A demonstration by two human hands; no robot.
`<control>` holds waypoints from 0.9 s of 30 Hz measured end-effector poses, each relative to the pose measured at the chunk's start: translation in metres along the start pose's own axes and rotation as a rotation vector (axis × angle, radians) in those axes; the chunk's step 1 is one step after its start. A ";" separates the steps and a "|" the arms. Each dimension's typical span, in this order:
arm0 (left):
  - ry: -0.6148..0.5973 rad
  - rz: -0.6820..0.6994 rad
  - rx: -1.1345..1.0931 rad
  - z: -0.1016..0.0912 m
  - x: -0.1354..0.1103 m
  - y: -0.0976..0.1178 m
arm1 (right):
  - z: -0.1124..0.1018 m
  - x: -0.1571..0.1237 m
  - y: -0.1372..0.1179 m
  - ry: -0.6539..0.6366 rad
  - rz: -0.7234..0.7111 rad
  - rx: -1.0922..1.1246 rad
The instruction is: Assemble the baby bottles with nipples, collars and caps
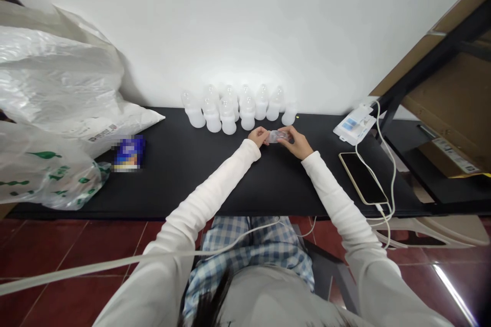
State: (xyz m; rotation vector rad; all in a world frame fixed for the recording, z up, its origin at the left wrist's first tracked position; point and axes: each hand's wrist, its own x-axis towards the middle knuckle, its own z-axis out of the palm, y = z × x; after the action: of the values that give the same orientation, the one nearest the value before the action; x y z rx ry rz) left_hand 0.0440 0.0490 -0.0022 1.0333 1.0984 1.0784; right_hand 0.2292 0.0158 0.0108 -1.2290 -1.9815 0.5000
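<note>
Both my hands meet above the black table point(184, 163), near its far side. My left hand point(259, 136) and my right hand point(297, 142) are each closed on an end of a small clear plastic piece point(277, 136) held between them. Just behind them stands a cluster of several translucent white bottles point(230, 110) with domed caps, lined up against the white wall. One bottle point(289, 114) at the right end of the row appears to have no cap.
Large white plastic bags point(57, 92) fill the table's left end, with a blue packet point(128, 153) beside them. On the right lie a phone point(362, 178) with a white cable, and a white packaged item point(355, 125). A wooden shelf on a black frame point(441, 61) stands at right.
</note>
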 end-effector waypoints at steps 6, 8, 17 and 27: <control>0.025 -0.060 -0.053 0.000 0.005 0.004 | -0.035 -0.001 0.008 0.130 -0.144 -0.326; 0.021 -0.086 -0.071 0.000 0.005 0.006 | -0.046 -0.005 0.022 0.156 0.011 -0.496; -0.055 -0.090 -0.054 0.003 -0.003 0.010 | -0.039 -0.011 0.027 0.264 0.162 -0.620; -0.210 0.039 -0.094 -0.002 -0.004 0.004 | 0.022 -0.003 -0.003 0.100 -0.008 -0.022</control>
State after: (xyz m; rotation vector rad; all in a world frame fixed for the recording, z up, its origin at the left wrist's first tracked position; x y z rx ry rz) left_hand 0.0414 0.0457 0.0026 1.0700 0.8542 1.0180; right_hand 0.2114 0.0129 -0.0033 -1.2354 -1.9117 0.4057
